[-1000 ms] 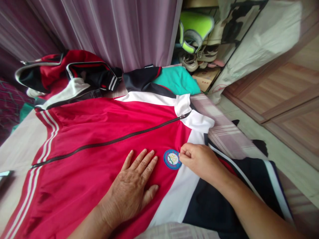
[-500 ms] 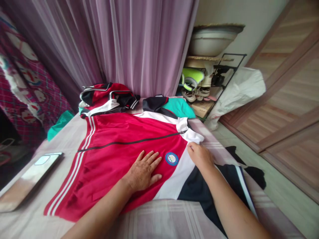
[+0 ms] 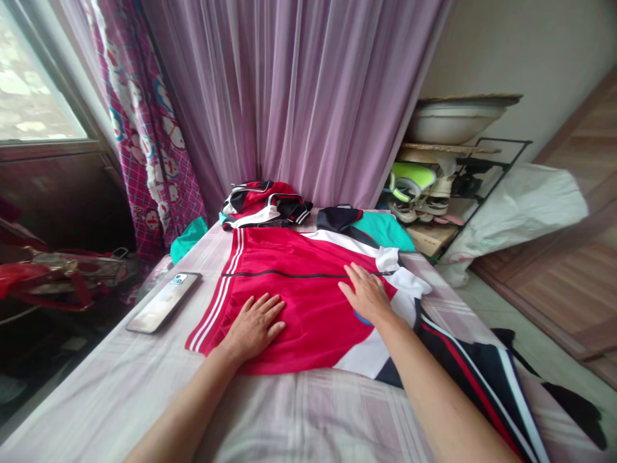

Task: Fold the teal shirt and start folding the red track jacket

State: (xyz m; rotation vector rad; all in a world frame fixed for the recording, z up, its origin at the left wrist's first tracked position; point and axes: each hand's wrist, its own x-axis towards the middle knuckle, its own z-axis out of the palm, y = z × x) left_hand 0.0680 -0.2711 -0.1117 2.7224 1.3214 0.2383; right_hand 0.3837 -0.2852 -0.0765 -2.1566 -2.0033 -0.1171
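A red, white and black zip-up jacket [image 3: 308, 315] lies spread out, its zip closed and running across it, the white collar to the right and the striped hem to the left. My left hand [image 3: 254, 326] rests flat on the red front near the hem, fingers spread. Over the chest, close to the zip, my right hand [image 3: 367, 293] is open with fingers apart and covers most of the blue round badge. The near dark sleeve [image 3: 463, 373] with red and white stripes stretches toward the lower right, partly behind my right forearm.
A phone [image 3: 164, 302] lies at left on the checked bedsheet [image 3: 299, 418]. Behind the jacket are a crumpled red and black garment [image 3: 265, 202] and a folded teal and navy garment [image 3: 380, 228]. A shoe rack [image 3: 463, 225] and white bag [image 3: 520, 212] stand at right.
My right hand has left the collar edge, opened and moved left onto the chest. My left hand has slid toward the hem. The view has shifted left, showing the window.
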